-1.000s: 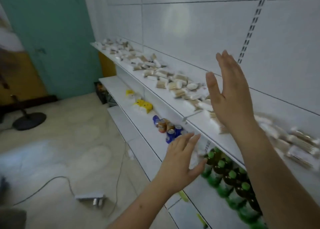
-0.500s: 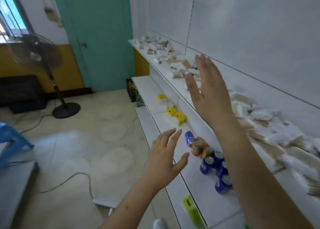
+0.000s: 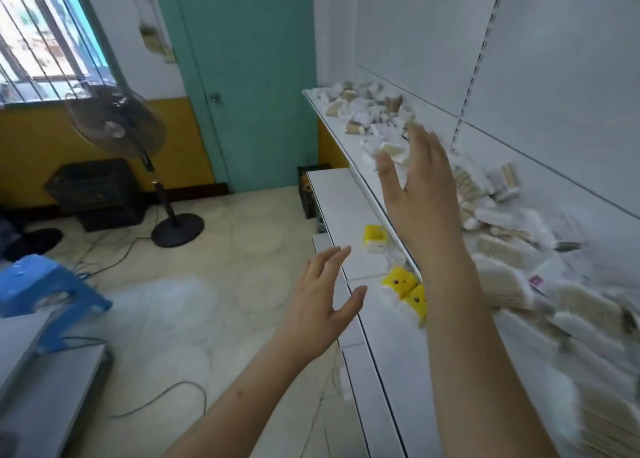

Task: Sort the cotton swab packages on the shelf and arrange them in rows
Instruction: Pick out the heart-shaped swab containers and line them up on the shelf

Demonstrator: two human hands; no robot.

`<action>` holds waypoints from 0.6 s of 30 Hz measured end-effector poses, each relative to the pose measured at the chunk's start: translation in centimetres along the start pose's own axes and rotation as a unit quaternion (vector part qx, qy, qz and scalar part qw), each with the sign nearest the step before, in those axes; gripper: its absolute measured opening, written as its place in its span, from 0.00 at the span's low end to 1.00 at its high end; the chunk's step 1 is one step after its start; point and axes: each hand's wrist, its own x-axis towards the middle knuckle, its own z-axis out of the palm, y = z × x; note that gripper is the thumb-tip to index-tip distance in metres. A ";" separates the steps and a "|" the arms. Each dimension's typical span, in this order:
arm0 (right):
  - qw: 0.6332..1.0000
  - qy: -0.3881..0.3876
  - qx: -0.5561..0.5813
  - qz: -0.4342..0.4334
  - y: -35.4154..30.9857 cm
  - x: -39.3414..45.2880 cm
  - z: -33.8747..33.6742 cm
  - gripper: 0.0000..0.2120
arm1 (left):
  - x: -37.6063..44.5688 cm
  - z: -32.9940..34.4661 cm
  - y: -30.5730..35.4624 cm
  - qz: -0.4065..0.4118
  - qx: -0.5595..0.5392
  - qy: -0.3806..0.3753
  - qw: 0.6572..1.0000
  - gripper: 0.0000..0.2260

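Observation:
Several cotton swab packages (image 3: 498, 253) lie jumbled along the top white shelf (image 3: 334, 123), from its far left end to the near right. My right hand (image 3: 420, 187) is raised above the shelf's front edge, fingers straight and spread, holding nothing. My left hand (image 3: 322, 302) hovers lower, in front of the second shelf (image 3: 341, 201), also with straight fingers and nothing in it. Neither hand touches a package.
Yellow packs (image 3: 405, 284) sit on the second shelf. A standing fan (image 3: 117, 128) and a teal door (image 3: 242, 77) are at the far left. A blue stool (image 3: 41, 288) and cables (image 3: 159, 398) are on the tiled floor.
The view has swung left along the shelf; the cans and green bottles are out of view. Both hands stay raised and open, the right now nearer the far pile.

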 end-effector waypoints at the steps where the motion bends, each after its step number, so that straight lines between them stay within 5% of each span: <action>1: 1.000 -0.005 0.003 0.000 0.1 1.4 1.5 0.32 | 1.4 -0.1 -1.3 -0.007 0.000 0.001 1.000 0.27; 9: 0.999 -0.002 -0.034 -0.010 1.9 12.9 14.1 0.32 | 15.3 0.0 -13.4 -0.038 -0.036 0.002 0.999 0.27; 18: 0.996 0.042 -0.078 0.023 2.0 30.1 27.4 0.32 | 36.4 -2.5 -27.6 0.044 -0.078 -0.030 0.996 0.27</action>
